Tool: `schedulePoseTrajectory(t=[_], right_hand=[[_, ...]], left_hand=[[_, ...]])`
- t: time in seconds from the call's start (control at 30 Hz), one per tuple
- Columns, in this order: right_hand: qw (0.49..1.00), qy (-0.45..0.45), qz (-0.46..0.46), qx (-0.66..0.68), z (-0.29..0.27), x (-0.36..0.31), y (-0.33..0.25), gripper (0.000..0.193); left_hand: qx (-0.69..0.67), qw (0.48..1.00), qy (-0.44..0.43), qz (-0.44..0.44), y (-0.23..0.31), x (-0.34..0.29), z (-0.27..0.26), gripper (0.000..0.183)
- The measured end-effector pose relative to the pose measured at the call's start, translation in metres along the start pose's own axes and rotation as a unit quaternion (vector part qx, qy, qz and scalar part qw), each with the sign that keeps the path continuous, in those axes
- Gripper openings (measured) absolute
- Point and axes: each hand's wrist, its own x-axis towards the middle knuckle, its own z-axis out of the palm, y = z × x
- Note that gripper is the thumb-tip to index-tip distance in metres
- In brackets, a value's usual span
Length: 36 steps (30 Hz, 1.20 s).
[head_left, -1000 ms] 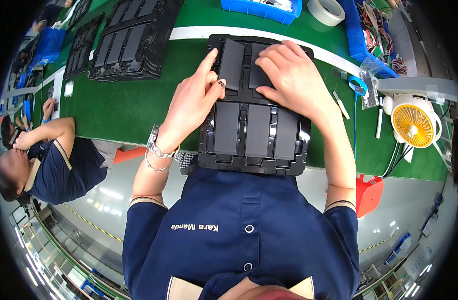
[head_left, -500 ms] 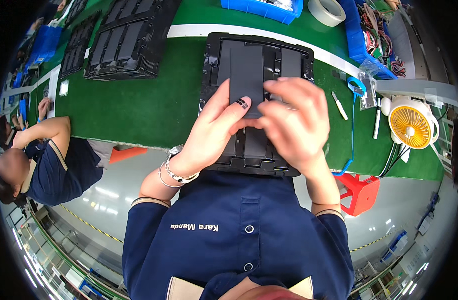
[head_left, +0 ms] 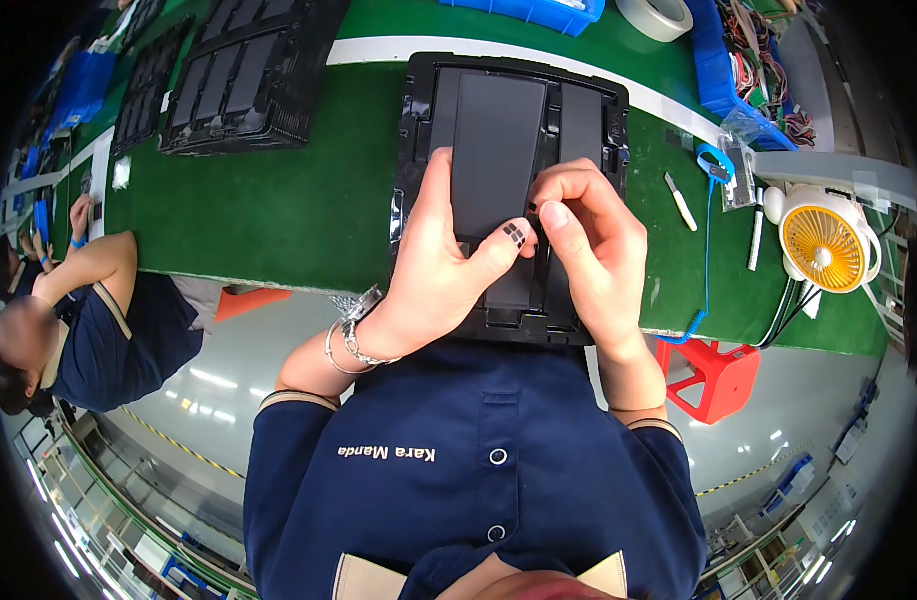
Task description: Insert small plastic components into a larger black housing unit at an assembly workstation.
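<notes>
A flat dark grey rectangular slab (head_left: 494, 150) is in my left hand (head_left: 429, 260), with the fingers along its left side and the thumb at its lower end. It is held over a black plastic tray (head_left: 519, 66) that has compartments holding similar dark pieces, such as one on the right (head_left: 582, 125). At the slab's lower right corner, the thumb and fingers of my right hand (head_left: 601, 245) are closed in a pinch. A small dark bit shows at those fingertips; whether it is part of the slab I cannot tell.
Stacked black trays (head_left: 291, 125) stand at left. Farther right are a blue bin of wires (head_left: 717, 75), a tape roll (head_left: 656, 18), a white-handled knife (head_left: 681, 203), a blue wrist strap (head_left: 715, 165) and a small fan (head_left: 824, 250). A co-worker (head_left: 114, 340) sits at left; a red stool (head_left: 714, 380) is below.
The slab has come nearer and tilted slightly, its top now leaning right. My right hand, blurred and with looser fingers before, has closed into a pinch at the slab's lower right corner.
</notes>
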Motion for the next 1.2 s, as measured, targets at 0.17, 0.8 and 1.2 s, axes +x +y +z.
schedulePoseTrajectory(t=[0.17,0.8,1.2], right_hand=[[0.998,0.019,-0.023,-0.048,0.0014,-0.0011,0.0001,0.007],[0.964,-0.010,-0.175,-0.201,0.0000,0.0001,0.0039,0.008],[0.993,-0.061,0.025,0.102,-0.0018,-0.0004,0.0051,0.014]], left_hand=[[0.038,0.999,0.014,0.019,0.0002,-0.0021,0.0020,0.037],[0.183,0.979,0.021,0.084,-0.0063,-0.0062,-0.0036,0.041],[-0.021,1.000,0.020,0.013,-0.0043,-0.0085,0.0042,0.046]])
